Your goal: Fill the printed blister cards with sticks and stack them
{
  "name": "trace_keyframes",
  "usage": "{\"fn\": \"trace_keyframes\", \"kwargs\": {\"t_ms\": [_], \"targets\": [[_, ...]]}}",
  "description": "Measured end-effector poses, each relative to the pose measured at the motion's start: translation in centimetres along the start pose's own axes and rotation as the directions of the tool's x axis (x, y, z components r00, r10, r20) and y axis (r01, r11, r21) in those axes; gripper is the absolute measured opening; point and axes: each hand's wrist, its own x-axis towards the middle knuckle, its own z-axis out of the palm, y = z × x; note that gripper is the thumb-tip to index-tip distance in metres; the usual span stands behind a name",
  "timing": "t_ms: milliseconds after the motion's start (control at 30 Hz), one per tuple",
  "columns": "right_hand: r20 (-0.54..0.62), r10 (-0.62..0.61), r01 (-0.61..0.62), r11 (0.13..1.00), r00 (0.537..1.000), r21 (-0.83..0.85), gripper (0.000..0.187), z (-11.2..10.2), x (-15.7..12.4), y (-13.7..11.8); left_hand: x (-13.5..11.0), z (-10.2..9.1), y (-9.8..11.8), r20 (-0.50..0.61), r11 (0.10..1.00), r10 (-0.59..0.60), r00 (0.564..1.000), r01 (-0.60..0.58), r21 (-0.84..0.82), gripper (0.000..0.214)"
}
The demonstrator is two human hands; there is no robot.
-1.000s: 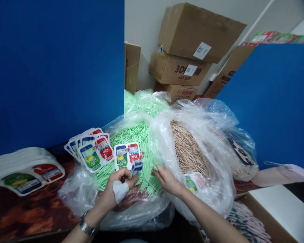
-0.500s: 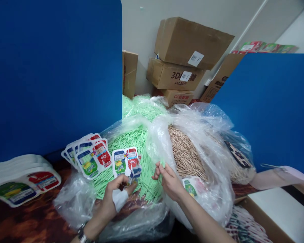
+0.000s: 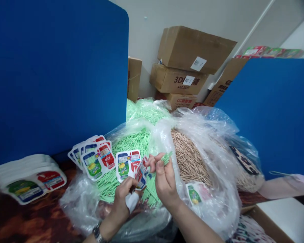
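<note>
My left hand, with a white wrap near the thumb, is closed on a printed twin-bottle pouch that is tilted and bent. My right hand pinches a small bunch of green sticks; its fingertips are at the pouch's upper edge, perhaps touching it. Below and behind both hands, loose green sticks fill an open clear plastic bag. On them lies another flat pouch with green and red bottle prints. Left of it, several filled pouches are fanned out.
A stack of flat pouches lies at far left. Brown sticks fill a clear bag on the right, with one pouch on it. Blue partitions stand on both sides. Cardboard boxes are stacked behind. A box sits lower right.
My right hand has lifted the green sticks from the pile and turned toward the pouch. My left hand has moved slightly right, tilting the pouch. The view has shifted a little.
</note>
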Motion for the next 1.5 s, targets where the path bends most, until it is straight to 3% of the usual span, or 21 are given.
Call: {"fn": "trace_keyframes", "kwargs": {"t_ms": [167,367,700,1033,1100,1200,1267,1367,1433,1500], "targets": [[-0.008,0.0,-0.002,0.991,1.0,-0.133,0.018,0.5,-0.6,0.8,0.1,-0.2,0.6,-0.006,0.999,0.052,0.999,-0.052,-0.013,0.016],[-0.025,0.011,-0.014,0.995,1.0,-0.098,0.022,0.8,-0.6,0.6,0.1,-0.4,0.7,0.003,0.994,0.109,0.994,-0.109,-0.017,0.014],[-0.259,0.026,-0.017,0.999,0.966,0.04,0.018,1.1,-0.6,1.2,0.2,-0.1,0.5,-0.038,0.993,0.105,0.994,-0.103,0.056,0.012],[-0.217,-0.066,0.045,0.994,0.974,-0.103,0.02,1.3,-0.9,1.6,-0.1,0.0,0.9,-0.055,0.982,0.168,0.984,-0.163,0.091,0.013],[-0.176,-0.077,0.042,0.98,0.981,-0.196,0.021,1.2,-1.4,1.8,-0.1,-0.1,1.0,-0.056,0.988,0.145,0.988,-0.142,0.062,0.012],[-0.017,-0.078,0.067,0.932,0.997,-0.356,0.018,0.4,-2.2,2.1,0.0,-0.3,1.0,-0.058,0.991,0.132,0.989,-0.134,-0.022,0.009],[0.07,-0.054,0.078,0.907,0.996,-0.413,0.031,-0.4,-2.4,2.2,0.1,-0.7,0.9,-0.044,0.986,0.145,0.988,-0.148,-0.071,0.002],[0.108,-0.054,0.098,0.884,0.993,-0.457,0.047,-1.7,-2.1,1.9,0.3,-1.3,0.8,-0.001,0.977,0.194,0.981,-0.193,-0.091,0.016],[0.196,-0.092,0.186,0.82,0.976,-0.541,0.049,-2.2,-1.7,1.7,0.4,-1.5,0.8,0.016,0.972,0.219,0.976,-0.217,-0.094,0.024],[0.367,-0.112,0.335,0.702,0.923,-0.628,0.05,-2.5,-1.4,1.6,0.4,-1.7,0.6,0.005,0.969,0.231,0.973,-0.229,-0.094,0.023]]}}
